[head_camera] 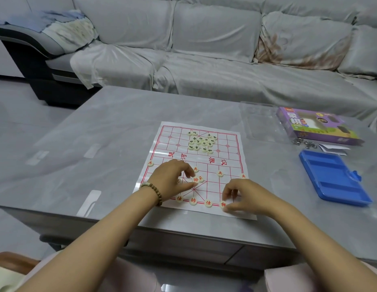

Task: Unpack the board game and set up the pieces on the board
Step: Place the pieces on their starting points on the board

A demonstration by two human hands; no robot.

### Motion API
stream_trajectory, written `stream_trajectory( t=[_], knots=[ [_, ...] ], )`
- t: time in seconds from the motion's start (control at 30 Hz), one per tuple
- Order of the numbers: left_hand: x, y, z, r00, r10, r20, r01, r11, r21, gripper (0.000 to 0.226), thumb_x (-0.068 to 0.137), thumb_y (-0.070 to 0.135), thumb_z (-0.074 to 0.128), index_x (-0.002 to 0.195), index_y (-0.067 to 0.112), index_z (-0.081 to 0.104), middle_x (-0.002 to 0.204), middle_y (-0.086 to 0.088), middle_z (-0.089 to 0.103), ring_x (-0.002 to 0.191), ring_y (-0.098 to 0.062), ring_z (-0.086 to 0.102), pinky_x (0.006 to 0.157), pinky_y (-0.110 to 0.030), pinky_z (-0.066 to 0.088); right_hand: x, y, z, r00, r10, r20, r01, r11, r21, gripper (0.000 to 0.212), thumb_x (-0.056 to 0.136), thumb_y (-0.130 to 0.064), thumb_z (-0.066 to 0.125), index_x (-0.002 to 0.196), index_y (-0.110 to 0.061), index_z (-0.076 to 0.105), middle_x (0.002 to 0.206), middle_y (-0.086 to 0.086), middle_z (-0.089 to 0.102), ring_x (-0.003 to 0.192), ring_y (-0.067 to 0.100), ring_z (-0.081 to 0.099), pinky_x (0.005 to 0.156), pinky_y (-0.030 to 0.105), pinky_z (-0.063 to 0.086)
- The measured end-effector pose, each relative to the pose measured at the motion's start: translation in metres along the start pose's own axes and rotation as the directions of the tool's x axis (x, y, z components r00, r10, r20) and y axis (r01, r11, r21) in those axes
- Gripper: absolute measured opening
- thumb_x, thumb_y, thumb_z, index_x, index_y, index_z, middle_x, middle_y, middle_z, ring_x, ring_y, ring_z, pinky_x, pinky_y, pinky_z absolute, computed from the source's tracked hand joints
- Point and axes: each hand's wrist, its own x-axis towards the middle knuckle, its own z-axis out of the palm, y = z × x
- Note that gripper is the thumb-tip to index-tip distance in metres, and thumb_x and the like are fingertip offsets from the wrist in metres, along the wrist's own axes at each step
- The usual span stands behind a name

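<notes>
Now the right grip (244, 197) pinches the elephant piece (223, 204) at its fingertips on the board (231, 144); centre it on the crossing before letting go. Just past the left grip (170, 178) lie two red pieces (197, 179); whether it holds one I cannot tell

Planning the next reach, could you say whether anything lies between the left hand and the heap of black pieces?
Only one red soldier piece, just beyond the left hand; otherwise bare xiangqi board to the heap.
</notes>
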Motion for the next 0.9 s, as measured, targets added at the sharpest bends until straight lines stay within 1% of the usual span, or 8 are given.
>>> stream_trajectory(
  t=[0.2, 0.37, 0.47, 0.57, 0.63, 0.7, 0.77, 0.9],
  knots=[
    [0.002, 0.002, 0.001, 1.000, -0.001, 0.012, 0.001, 1.000, 0.011, 0.031, 0.085, 0.043, 0.062, 0.109, 0.025, 0.061, 0.108, 0.008, 0.061, 0.090, -0.003, 0.046, 0.075, -0.014, 0.039, 0.002, -0.001, 0.003, 1.000, -0.021, -0.016, 0.021, 1.000, 0.004, 0.021, 0.078, -0.036, 0.073, 0.094, -0.026, 0.065, 0.098, -0.010, 0.059, 0.087, 0.010, 0.055, 0.079, 0.027, 0.049],
    [0.001, 0.001, 0.001, 1.000, -0.001, -0.002, 0.001, 1.000, 0.015, 0.030, 0.084, 0.043, 0.062, 0.109, 0.025, 0.061, 0.108, 0.008, 0.061, 0.089, -0.003, 0.045, 0.073, -0.011, 0.037, 0.005, -0.001, 0.003, 1.000, -0.025, 0.000, 0.025, 1.000, 0.006, 0.023, 0.078, -0.038, 0.073, 0.096, -0.028, 0.063, 0.100, -0.011, 0.059, 0.089, 0.008, 0.054, 0.080, 0.025, 0.049],
    [0.000, 0.000, 0.000, 1.000, -0.002, -0.021, 0.002, 1.000, 0.016, 0.030, 0.085, 0.043, 0.062, 0.109, 0.026, 0.061, 0.108, 0.008, 0.061, 0.089, -0.002, 0.045, 0.072, -0.010, 0.035, 0.011, -0.012, -0.001, 0.994, -0.034, -0.100, 0.056, 0.972, 0.227, 0.019, 0.081, -0.041, 0.069, 0.095, -0.030, 0.064, 0.098, -0.016, 0.062, 0.090, 0.004, 0.057, 0.078, 0.018, 0.049],
    [0.000, -0.002, -0.001, 0.999, -0.015, -0.045, 0.016, 1.000, 0.020, 0.030, 0.085, 0.044, 0.061, 0.109, 0.025, 0.061, 0.108, 0.008, 0.061, 0.089, -0.003, 0.045, 0.075, -0.013, 0.037, 0.024, -0.036, -0.004, 0.982, 0.056, -0.178, 0.052, 0.835, 0.548, 0.019, 0.089, -0.039, 0.058, 0.100, -0.026, 0.068, 0.094, -0.015, 0.068, 0.088, 0.003, 0.064, 0.075, 0.013, 0.049],
    [-0.002, -0.005, -0.004, 0.996, -0.024, -0.080, 0.026, 0.999, 0.021, 0.030, 0.085, 0.044, 0.061, 0.108, 0.026, 0.061, 0.107, 0.008, 0.062, 0.089, -0.003, 0.045, 0.077, -0.014, 0.039, 0.034, -0.050, -0.003, 0.985, 0.149, -0.091, -0.045, 0.721, 0.692, 0.027, 0.091, -0.040, 0.055, 0.103, -0.020, 0.069, 0.094, -0.008, 0.071, 0.087, 0.007, 0.067, 0.078, 0.019, 0.053],
    [-0.005, -0.009, -0.007, 0.991, -0.025, -0.130, 0.028, 0.999, 0.022, 0.029, 0.085, 0.045, 0.061, 0.107, 0.026, 0.061, 0.105, 0.009, 0.062, 0.089, -0.003, 0.045, 0.079, -0.016, 0.041, 0.042, -0.060, -0.001, 0.984, 0.179, 0.025, -0.140, 0.668, 0.731, 0.031, 0.090, -0.042, 0.057, 0.100, -0.016, 0.072, 0.093, -0.003, 0.074, 0.087, 0.012, 0.070, 0.076, 0.022, 0.054],
    [-0.008, -0.012, -0.011, 0.985, -0.040, -0.165, 0.045, 0.999, 0.025, 0.028, 0.085, 0.044, 0.060, 0.105, 0.026, 0.061, 0.103, 0.010, 0.061, 0.088, -0.003, 0.045, 0.078, -0.017, 0.041, 0.048, -0.068, 0.000, 0.978, 0.181, 0.102, -0.192, 0.603, 0.774, 0.028, 0.087, -0.038, 0.063, 0.096, -0.013, 0.074, 0.091, -0.001, 0.075, 0.088, 0.015, 0.071, 0.076, 0.024, 0.055],
    [-0.015, -0.024, -0.019, 0.975, -0.072, -0.209, 0.080, 0.996, 0.033, 0.028, 0.083, 0.046, 0.063, 0.102, 0.027, 0.058, 0.102, 0.012, 0.060, 0.088, -0.004, 0.048, 0.076, -0.016, 0.039, 0.059, -0.086, 0.000, 0.978, 0.146, 0.149, -0.200, 0.448, 0.872, 0.020, 0.083, -0.020, 0.071, 0.098, -0.007, 0.072, 0.093, 0.007, 0.075, 0.087, 0.017, 0.072, 0.079, 0.025, 0.057]
  ],
)
